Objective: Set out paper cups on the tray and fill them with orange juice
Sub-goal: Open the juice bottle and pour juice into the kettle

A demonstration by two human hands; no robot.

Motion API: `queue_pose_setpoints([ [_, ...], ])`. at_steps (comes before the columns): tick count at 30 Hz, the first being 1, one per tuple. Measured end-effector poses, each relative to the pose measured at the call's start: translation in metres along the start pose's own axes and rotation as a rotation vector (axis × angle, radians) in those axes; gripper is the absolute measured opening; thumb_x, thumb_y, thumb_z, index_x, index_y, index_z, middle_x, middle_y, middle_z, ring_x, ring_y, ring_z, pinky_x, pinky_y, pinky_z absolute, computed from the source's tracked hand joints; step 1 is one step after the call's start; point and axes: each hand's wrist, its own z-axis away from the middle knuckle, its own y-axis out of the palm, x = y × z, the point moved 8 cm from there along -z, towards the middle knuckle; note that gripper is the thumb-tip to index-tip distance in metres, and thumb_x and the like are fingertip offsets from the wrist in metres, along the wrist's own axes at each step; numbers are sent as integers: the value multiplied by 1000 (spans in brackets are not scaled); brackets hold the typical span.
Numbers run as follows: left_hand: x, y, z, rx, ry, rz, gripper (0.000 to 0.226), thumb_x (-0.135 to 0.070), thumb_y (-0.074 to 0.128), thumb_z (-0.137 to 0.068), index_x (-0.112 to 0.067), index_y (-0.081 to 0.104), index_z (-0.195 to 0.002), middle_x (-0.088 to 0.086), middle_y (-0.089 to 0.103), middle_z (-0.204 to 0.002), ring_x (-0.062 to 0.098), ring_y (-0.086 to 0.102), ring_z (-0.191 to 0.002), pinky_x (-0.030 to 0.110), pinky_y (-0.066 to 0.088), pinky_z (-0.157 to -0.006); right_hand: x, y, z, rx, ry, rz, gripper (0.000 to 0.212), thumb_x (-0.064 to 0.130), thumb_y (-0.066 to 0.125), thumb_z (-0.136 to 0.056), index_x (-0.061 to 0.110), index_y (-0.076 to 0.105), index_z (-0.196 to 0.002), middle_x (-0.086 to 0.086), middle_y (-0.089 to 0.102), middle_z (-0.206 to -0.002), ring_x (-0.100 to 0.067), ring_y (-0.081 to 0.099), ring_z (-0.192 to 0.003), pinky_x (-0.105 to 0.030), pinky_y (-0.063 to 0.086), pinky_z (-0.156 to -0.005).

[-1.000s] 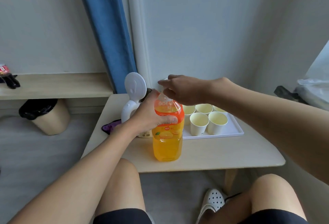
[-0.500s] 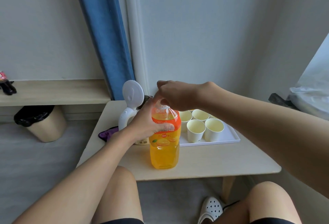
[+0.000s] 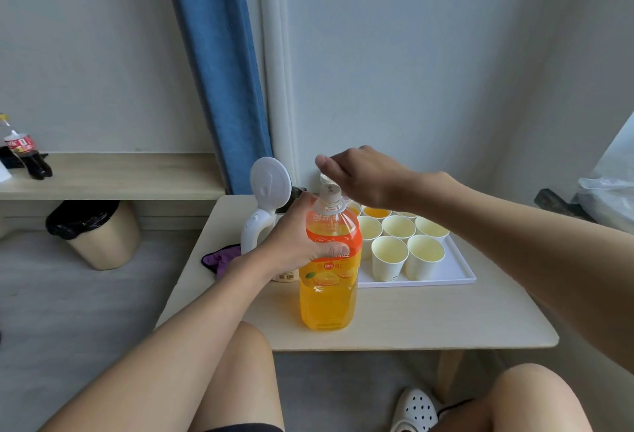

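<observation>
Nearest you, the big clear plastic bottle of orange juice (image 3: 327,280) stands upright on the pale wooden table (image 3: 411,315). Your left hand (image 3: 298,243) is wrapped round the bottle's shoulder, over the orange label. Your right hand (image 3: 360,174) sits right above the bottle's mouth, with thumb and fingers pinching what looks like a small pale cap (image 3: 325,178). Just right of the bottle and a bit behind, the white paper cups (image 3: 389,253) stand bunched on the flat white tray (image 3: 446,273) — a couple at the back show juice, the nearer ones look empty. Left-behind the bottle there's a white kettle (image 3: 255,229), lid flipped up.
</observation>
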Motion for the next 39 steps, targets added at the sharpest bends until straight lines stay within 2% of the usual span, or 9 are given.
queue_pose_setpoints([
  [2,1,0,0,6,-6,13,79,-42,91,-73,-40,37,-130,-10,56,-133,14,58,-124,48,53,-106,-5,-4,0,-23,14,131,61,52,25,-104,7,58,-80,-9,65,-77,-33,61,-83,-37,46,-67],
  [6,-2,1,2,7,5,13,79,-40,89,-76,-44,35,-133,-12,54,-137,14,55,-128,46,52,-107,5,12,3,258,-105,18,37,24,57,-99,19,57,-136,3,59,-111,-13,53,-90,-23,37,-77],
  [10,0,0,2,-3,-5,3,78,-41,90,-75,-44,36,-130,-10,55,-135,16,56,-127,50,52,-106,4,18,-1,183,-118,209,24,31,54,-100,11,61,-111,-8,64,-106,-27,60,-90,-35,46,-72],
  [13,1,1,2,-3,-13,0,84,-47,90,-71,-45,35,-134,-10,54,-138,17,56,-128,52,53,-105,7,17,-2,156,-123,499,46,52,35,-102,11,52,-94,-6,56,-83,-29,54,-72,-34,43,-64],
  [18,-2,2,3,3,14,27,81,-39,91,-75,-46,36,-134,-11,54,-138,14,55,-129,48,52,-107,9,19,-4,301,-170,227,41,41,48,-101,15,54,-131,-9,63,-121,-29,60,-106,-36,49,-84],
  [24,1,2,2,-15,21,7,85,-44,92,-71,-50,34,-133,-9,53,-138,17,55,-128,49,53,-106,13,22,-3,137,-73,417,47,49,35,-104,6,53,-93,-10,53,-84,-31,51,-73,-36,40,-63],
  [30,1,3,0,1,32,18,84,-47,91,-71,-48,36,-135,-10,54,-139,16,56,-128,49,53,-105,10,17,0,308,-135,241,33,40,48,-102,14,58,-120,-9,65,-105,-25,55,-82,-33,44,-69],
  [35,1,3,1,-4,33,7,80,-47,91,-71,-60,34,-125,-11,53,-137,15,56,-127,47,54,-105,15,20,-5,129,-47,461,53,55,33,-102,10,48,-78,-4,43,-70,-28,47,-66,-34,38,-61],
  [39,0,3,0,0,50,26,77,-41,91,-74,-61,35,-123,-12,54,-137,13,57,-126,46,54,-105,11,23,-5,282,-140,333,43,49,39,-102,13,59,-114,-10,65,-99,-30,61,-86,-38,52,-73],
])
